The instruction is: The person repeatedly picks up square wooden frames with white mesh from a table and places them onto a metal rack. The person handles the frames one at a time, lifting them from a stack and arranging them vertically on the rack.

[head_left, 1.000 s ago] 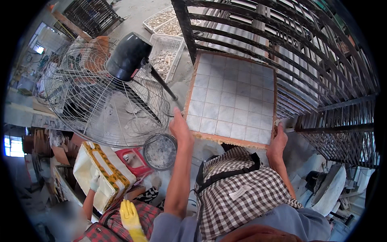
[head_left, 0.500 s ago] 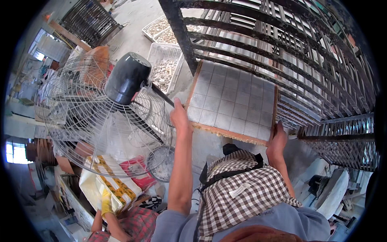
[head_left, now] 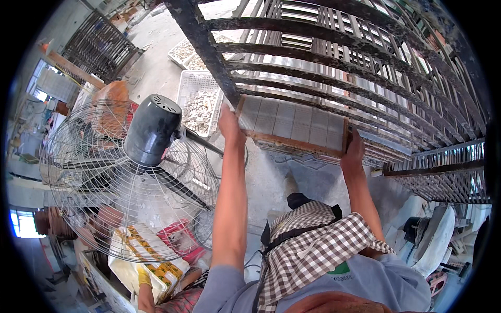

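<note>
My left hand (head_left: 229,125) and right hand (head_left: 355,152) each have a closed grip on one end of the tile board (head_left: 292,124) — a flat wood-edged panel of pale grey squares, held level and partly inside the dark metal rack (head_left: 334,47). Bars cross just above it, stacked trays (head_left: 386,151) lie just beneath. To my left the wire-caged fan (head_left: 151,130) stands near my forearm — bare concrete floor (head_left: 266,177) lies between.

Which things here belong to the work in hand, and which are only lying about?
In use:
- tile board, wooden-framed
- left hand on its left edge
- right hand on its right edge
- dark metal rack, where the board goes in

Lying about:
- large wire-caged fan
- white crate of rubble
- yellow-and-white sack
</note>
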Action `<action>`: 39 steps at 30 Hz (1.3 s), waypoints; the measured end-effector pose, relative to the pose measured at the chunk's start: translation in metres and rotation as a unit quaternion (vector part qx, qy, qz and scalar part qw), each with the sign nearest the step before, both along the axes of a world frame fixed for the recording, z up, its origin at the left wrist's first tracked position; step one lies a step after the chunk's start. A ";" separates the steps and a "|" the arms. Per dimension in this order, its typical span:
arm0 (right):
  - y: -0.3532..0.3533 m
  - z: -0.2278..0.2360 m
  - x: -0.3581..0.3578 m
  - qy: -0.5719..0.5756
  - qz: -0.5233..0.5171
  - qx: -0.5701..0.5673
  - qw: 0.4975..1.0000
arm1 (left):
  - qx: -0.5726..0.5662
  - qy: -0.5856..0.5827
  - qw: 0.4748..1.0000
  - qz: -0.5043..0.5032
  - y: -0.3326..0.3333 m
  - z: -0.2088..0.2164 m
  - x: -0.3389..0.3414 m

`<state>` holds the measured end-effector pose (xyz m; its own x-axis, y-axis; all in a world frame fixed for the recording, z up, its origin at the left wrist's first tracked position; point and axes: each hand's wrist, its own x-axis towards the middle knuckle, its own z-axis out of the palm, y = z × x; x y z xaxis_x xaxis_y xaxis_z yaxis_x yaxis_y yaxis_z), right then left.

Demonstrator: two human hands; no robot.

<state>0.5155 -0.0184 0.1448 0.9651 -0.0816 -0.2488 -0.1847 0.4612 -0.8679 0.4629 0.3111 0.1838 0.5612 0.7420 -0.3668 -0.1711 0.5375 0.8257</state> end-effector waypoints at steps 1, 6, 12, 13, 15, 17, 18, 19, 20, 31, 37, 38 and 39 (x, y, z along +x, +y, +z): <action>0.002 0.004 0.001 -0.033 0.010 0.007 0.999 | 0.002 -0.009 1.000 0.002 0.003 -0.003 0.006; 0.001 -0.002 0.020 0.028 0.015 0.071 0.997 | 0.036 0.001 0.995 -0.094 0.031 -0.010 0.008; -0.018 0.036 -0.040 0.056 0.163 0.013 0.985 | 0.049 0.077 0.985 -0.149 0.009 0.001 -0.048; -0.024 0.031 -0.045 0.069 0.192 0.015 0.979 | 0.014 0.040 0.987 -0.153 0.001 -0.004 -0.052; -0.016 0.028 -0.056 0.036 0.168 0.049 0.984 | -0.056 -0.034 0.987 -0.149 -0.010 -0.009 -0.060; -0.014 0.024 -0.059 0.014 0.148 0.057 0.987 | -0.075 -0.088 0.985 -0.127 -0.013 -0.011 -0.059; -0.013 0.018 -0.058 0.007 0.141 0.048 0.989 | -0.077 -0.095 0.986 -0.113 -0.014 -0.011 -0.057; -0.014 0.013 -0.058 0.000 0.133 0.039 0.990 | -0.080 -0.101 0.987 -0.099 -0.015 -0.013 -0.055; -0.014 0.008 -0.058 -0.020 0.131 0.034 0.991 | -0.079 -0.100 0.988 -0.093 -0.017 -0.014 -0.055; 0.000 0.017 -0.013 -0.063 0.136 0.117 0.982 | -0.044 -0.107 0.989 -0.095 -0.015 -0.012 0.000; 0.004 0.019 -0.009 -0.053 0.112 0.067 0.990 | -0.043 -0.089 0.992 -0.084 -0.014 -0.010 0.008; 0.005 0.022 -0.008 -0.049 0.110 0.059 0.991 | -0.044 -0.088 0.992 -0.080 -0.014 -0.010 0.009; 0.006 0.023 -0.009 -0.042 0.097 0.059 0.993 | -0.045 -0.086 0.992 -0.076 -0.015 -0.012 0.008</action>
